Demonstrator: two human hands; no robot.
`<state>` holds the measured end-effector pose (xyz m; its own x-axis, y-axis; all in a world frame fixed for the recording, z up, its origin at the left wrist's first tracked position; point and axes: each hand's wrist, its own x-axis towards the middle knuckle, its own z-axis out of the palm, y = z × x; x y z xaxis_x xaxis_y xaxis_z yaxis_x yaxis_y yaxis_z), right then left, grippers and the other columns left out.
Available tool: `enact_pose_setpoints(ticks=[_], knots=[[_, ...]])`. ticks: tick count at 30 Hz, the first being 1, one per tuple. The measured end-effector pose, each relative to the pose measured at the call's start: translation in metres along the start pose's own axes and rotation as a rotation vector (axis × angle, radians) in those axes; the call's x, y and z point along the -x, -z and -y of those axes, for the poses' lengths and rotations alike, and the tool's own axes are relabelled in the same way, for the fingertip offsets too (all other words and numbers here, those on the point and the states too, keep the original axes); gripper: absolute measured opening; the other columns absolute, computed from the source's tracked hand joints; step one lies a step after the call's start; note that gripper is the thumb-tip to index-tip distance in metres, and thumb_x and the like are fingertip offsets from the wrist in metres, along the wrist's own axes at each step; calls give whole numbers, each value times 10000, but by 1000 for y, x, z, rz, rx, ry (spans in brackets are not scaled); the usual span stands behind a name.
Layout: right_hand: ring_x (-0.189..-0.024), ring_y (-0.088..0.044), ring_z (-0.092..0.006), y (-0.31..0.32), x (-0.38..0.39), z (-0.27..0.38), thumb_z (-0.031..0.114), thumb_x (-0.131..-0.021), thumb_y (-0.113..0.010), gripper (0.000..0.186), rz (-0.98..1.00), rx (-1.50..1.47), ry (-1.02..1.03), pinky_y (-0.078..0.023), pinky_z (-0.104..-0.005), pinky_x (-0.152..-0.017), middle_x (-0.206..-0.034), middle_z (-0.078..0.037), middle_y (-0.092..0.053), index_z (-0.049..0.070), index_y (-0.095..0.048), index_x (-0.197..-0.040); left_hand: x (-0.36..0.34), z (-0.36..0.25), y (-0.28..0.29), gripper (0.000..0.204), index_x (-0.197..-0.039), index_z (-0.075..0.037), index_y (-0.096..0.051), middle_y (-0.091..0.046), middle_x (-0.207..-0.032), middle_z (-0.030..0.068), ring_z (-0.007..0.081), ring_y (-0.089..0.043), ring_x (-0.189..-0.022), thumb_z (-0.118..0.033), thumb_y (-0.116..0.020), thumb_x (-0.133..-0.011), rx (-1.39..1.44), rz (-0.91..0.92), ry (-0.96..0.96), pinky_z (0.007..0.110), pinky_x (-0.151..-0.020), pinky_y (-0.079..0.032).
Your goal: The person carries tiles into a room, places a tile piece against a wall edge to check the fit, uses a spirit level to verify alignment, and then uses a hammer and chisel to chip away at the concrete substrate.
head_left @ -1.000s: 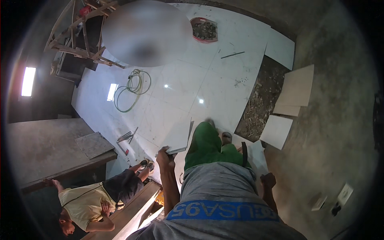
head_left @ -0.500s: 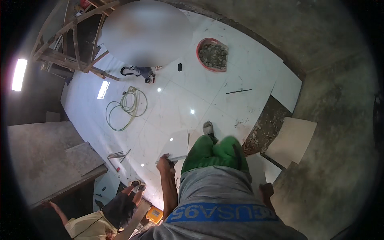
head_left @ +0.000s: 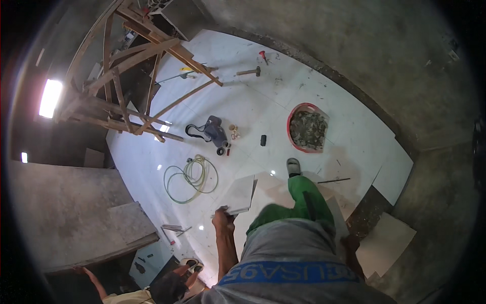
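My left hand (head_left: pixel 223 219) grips the edge of pale square tiles (head_left: pixel 240 197), held beside my legs. My right hand (head_left: pixel 349 244), low on my right, is closed at the edge of another pale tile (head_left: pixel 336 220), partly hidden by my body and in shadow. My green-clad legs (head_left: pixel 309 202) are between them, with my sandalled foot (head_left: pixel 293 167) on the white tiled floor (head_left: pixel 253 116).
Ahead are a red tub of rubble (head_left: pixel 308 126), a bag (head_left: pixel 215 130), green hose (head_left: pixel 172 185), hammer (head_left: pixel 248 72) and wooden scaffold (head_left: pixel 121 91). Loose tiles (head_left: pixel 385 243) border bare rough floor on the right. A co-worker (head_left: pixel 167 289) is at lower left beside a concrete slab (head_left: pixel 66 213).
I have moved forward: the tub, bag and hose sit lower in view, and more scaffold and tools show. The co-worker has slipped toward the lower edge. Both hands still carry tiles.
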<state>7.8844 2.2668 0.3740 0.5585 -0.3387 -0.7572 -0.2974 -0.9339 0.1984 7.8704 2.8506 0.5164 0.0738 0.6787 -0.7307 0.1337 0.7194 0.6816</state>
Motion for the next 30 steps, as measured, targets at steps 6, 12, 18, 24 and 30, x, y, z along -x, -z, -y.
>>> enact_pose_setpoints(ticks=[6, 12, 18, 24, 30], knots=[[-1100, -635, -383, 160, -64, 121, 396, -782, -713, 571, -156, -71, -6, -498, -477, -937, -1172, -213, -659, 26, -622, -1207, -28, -90, -110, 289, -1079, 25, -567, -585, -1057, 179, 334, -634, -926, -75, -611, -812, 95, 26, -66, 500, -787, -556], [-958, -679, -444, 290, -97, 233, 351, -748, -738, 472, -283, -118, 77, -540, -510, -852, -1054, -256, -696, -13, -696, -1046, -99, -174, -234, 335, -1109, 55, -557, -594, -1049, 191, 361, -650, -937, -62, -613, -800, 46, 71, -98, 511, -813, -568], [-1106, -634, -385, 365, -78, 355, 431, -815, -703, 587, -133, -170, -194, -495, -487, -938, -1170, -231, -655, -6, -610, -1196, -235, -242, -342, 352, -1112, 91, -557, -611, -1008, 201, 361, -664, -891, -62, -621, -802, 16, 82, 22, 522, -803, -596], [-1205, -586, -355, 404, -73, 459, 447, -812, -716, 778, -192, -346, -235, -486, -459, -985, -1314, -218, -583, -14, -453, -1381, -280, -324, -471, 383, -1144, 109, -565, -632, -1027, 219, 354, -680, -821, -80, -609, -814, -15, 22, 51, 497, -751, -616], [-1090, -637, -401, 481, -82, 577, 369, -757, -790, 780, 128, -171, -339, -522, -486, -916, -1200, -244, -632, -85, -478, -1310, -356, -399, -547, 411, -1151, 102, -562, -645, -1033, 185, 320, -690, -823, -106, -627, -802, -78, 174, -12, 417, -658, -622]])
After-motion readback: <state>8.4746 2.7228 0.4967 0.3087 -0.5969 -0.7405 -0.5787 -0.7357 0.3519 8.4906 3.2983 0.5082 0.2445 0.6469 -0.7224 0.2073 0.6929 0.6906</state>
